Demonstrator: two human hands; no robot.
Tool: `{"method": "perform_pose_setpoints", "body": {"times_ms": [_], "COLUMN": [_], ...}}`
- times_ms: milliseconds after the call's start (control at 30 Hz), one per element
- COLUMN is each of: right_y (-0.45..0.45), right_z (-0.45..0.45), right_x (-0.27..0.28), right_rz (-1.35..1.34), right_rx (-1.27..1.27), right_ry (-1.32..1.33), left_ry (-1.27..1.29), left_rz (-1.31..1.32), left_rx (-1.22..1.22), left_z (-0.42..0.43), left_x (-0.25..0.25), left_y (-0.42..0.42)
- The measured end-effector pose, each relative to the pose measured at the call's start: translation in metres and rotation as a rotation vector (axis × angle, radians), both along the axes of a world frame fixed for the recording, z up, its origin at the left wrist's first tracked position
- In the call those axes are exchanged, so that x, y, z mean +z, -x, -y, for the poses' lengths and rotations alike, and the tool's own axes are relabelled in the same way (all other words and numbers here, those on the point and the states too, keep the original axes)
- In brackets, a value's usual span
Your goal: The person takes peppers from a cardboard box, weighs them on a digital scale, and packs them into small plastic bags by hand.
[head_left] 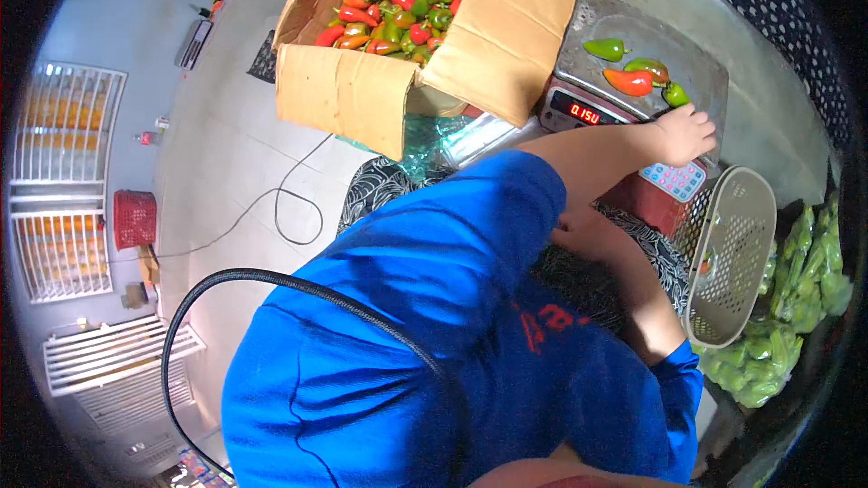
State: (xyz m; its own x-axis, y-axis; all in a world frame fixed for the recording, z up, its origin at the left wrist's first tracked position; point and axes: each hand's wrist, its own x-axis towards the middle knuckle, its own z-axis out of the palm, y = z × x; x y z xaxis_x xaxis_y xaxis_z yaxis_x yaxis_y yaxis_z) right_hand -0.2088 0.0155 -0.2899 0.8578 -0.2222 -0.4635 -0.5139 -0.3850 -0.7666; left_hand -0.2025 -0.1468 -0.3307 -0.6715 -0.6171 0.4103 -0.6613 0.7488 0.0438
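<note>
My left hand (685, 137) reaches across to the front right edge of a weighing scale (701, 59), its fingers a little apart. Right beside it on the metal pan lies a small green pepper (675, 95). Also on the pan are an orange-red pepper (628, 83), a brownish green pepper (646, 67) and another green pepper (606, 50). The red display (584, 113) is lit and appears to read 0.150. My right hand (583, 233) rests low over my lap, partly covered by my left forearm; its fingers are mostly hidden.
An open cardboard box (506, 27) full of red and green peppers stands left of the scale. At the right are a beige perforated basket (734, 262) and bags of green vegetables (755, 361). A cable (280, 208) lies looped on the tiled floor; a red basket (135, 219) is farther left.
</note>
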Motion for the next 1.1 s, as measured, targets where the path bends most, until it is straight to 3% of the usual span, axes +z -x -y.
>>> {"method": "perform_pose_setpoints", "body": {"times_ms": [100,200,333,467,500,533,567,633,667,700,733,800,933,967,1100], "right_y": [0.001,0.004,0.003,0.007,0.009,0.010,0.012,0.010,0.009,0.008,0.006,0.004,-0.003,-0.005,0.000], "right_z": [0.002,-0.002,0.001,0.001,0.001,0.000,0.001,0.002,0.001,0.000,-0.001,-0.003,-0.004,-0.004,-0.001], "right_x": [0.003,-0.018,-0.020,-0.009,-0.008,-0.008,-0.009,-0.009,-0.008,-0.008,-0.010,-0.018,-0.017,-0.013,-0.030], "right_rz": [0.010,0.239,0.099,0.032,0.031,0.037,0.047,0.062,0.066,0.067,0.075,0.089,0.114,0.093,0.046], "right_rx": [0.021,-0.045,0.023,-0.009,-0.039,-0.051,-0.058,-0.054,-0.043,-0.033,-0.020,0.002,-0.016,-0.046,-0.137], "right_ry": [0.024,0.025,0.050,0.063,0.076,0.077,0.080,0.080,0.078,0.073,0.074,0.077,0.027,-0.002,0.027], "left_ry": [0.068,-0.038,-0.009,-0.059,-0.464,-0.593,-0.202,-1.152,-1.239,-1.404,-1.237,-0.921,-0.455,-0.316,-0.538], "left_rz": [-0.091,0.112,0.102,-0.638,-0.782,-0.793,-0.816,-1.474,-1.599,-1.451,-1.574,-1.400,-0.225,-0.042,-0.004], "left_rx": [0.083,0.194,0.021,-0.060,0.092,0.285,0.158,0.046,0.222,0.432,0.288,0.781,1.322,1.339,1.325], "left_z": [0.004,0.026,0.026,0.011,-0.015,-0.019,-0.002,-0.013,-0.047,-0.043,-0.039,-0.047,-0.063,-0.062,-0.065], "left_x": [0.023,0.013,0.022,0.077,0.123,0.143,0.128,0.164,0.203,0.203,0.174,0.151,0.095,0.067,0.045], "left_y": [-0.005,-0.011,-0.031,-0.062,-0.090,-0.118,-0.161,-0.252,-0.275,-0.318,-0.386,-0.459,-0.577,-0.611,-0.608]}}
